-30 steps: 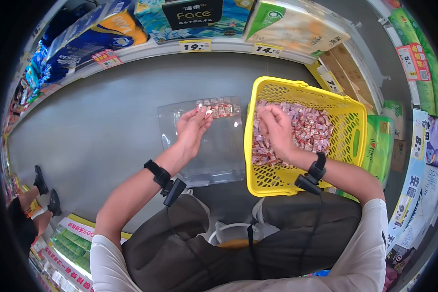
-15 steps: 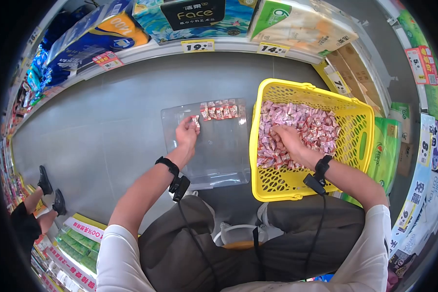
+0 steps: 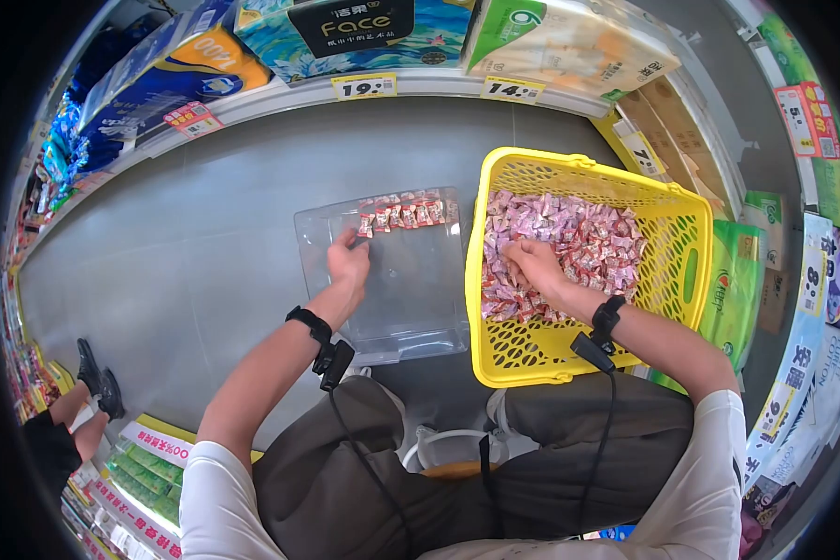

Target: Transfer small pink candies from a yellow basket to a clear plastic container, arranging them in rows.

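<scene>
A clear plastic box (image 3: 411, 299) lies between my knees and the shelf, with a row of red-and-white wrapped candies (image 3: 409, 215) along its far side. My left hand (image 3: 348, 261) is over the box's left part, just below the row's left end, fingers parted and holding nothing visible. The yellow basket (image 3: 523, 367) at the right holds a heap of pink and red wrapped candies (image 3: 588, 243). Inside it, my right hand (image 3: 537, 268) rests at the heap with fingertips pinched together; what they hold, if anything, is too small to name.
Shelves with tissue packs (image 3: 355, 37) and price tags curve along the far side. Green packs (image 3: 730, 289) stand right of the basket. Another person's legs (image 3: 89, 420) show at the lower left. A white stool (image 3: 453, 448) is between my knees.
My left hand has let go of a candy, which now sits at the row's left end, and has drawn back slightly. My right hand stays in the basket. The view has shifted slightly.
</scene>
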Motion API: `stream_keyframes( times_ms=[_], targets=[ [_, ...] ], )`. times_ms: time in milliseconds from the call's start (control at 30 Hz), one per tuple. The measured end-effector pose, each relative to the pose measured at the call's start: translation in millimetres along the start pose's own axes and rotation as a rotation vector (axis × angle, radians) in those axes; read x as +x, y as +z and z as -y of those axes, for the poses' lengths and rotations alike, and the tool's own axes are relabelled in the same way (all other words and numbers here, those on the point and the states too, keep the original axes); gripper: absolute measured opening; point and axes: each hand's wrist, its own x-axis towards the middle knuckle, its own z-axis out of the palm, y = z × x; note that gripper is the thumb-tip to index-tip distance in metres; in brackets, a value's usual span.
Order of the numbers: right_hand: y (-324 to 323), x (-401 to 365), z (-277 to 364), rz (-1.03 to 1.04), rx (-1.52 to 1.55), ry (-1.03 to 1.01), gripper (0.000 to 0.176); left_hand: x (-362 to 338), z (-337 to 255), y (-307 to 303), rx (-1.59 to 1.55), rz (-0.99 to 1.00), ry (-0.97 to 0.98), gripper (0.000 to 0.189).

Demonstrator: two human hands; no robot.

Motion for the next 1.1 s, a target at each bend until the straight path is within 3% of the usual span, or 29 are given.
stream_keyframes(
  times_ms=[67,167,233,433,667,733,867,933,1033,1100],
  targets=[
    [-3.8,1.0,-4.7,0.022,-0.004,0.015,0.025,-8.9,-9.4,-3.9,0.073,-0.045,0.010,0.052],
    [-7.1,5.3,-12.3,0.038,-0.028,0.029,0.025,-9.5,-10.8,-8.2,0.042,0.009,-0.034,0.052],
    [-6.5,5.5,-12.0,0.032,-0.049,0.028,0.025,-7.4,-10.9,-10.5,-0.102,0.155,-0.019,0.056],
    [-1.1,1.9,-7.5,0.016,-0.053,0.041,0.026,-9.6,-17.6,-8.9,-0.210,0.232,-0.033,0.055],
    [-2.7,2.8,-10.1,0.032,-0.033,0.028,0.025,-15.1,-23.1,-9.2,-0.128,0.204,-0.007,0.056],
    [-3.6,5.9,-14.1,0.027,-0.036,0.023,0.025,-14.6,-24.7,-10.4,0.113,0.164,0.085,0.060],
    [-3.7,8.1,-20.0,-0.052,-0.125,-0.034,0.021,-20.4,-27.0,-5.4,0.247,0.108,0.261,0.065],
    [-5.6,12.0,-25.8,-0.096,-0.147,-0.080,0.021,-15.5,-21.3,-5.1,0.315,0.214,0.336,0.066],
    [-7.7,10.6,-23.5,-0.004,-0.294,-0.083,0.024,-14.8,-16.2,-3.6,0.293,0.225,0.337,0.067],
    [-6.6,4.4,-18.0,0.147,-0.300,0.057,0.031,-14.3,-15.2,-4.4,0.280,0.211,0.333,0.067]
  ],
)
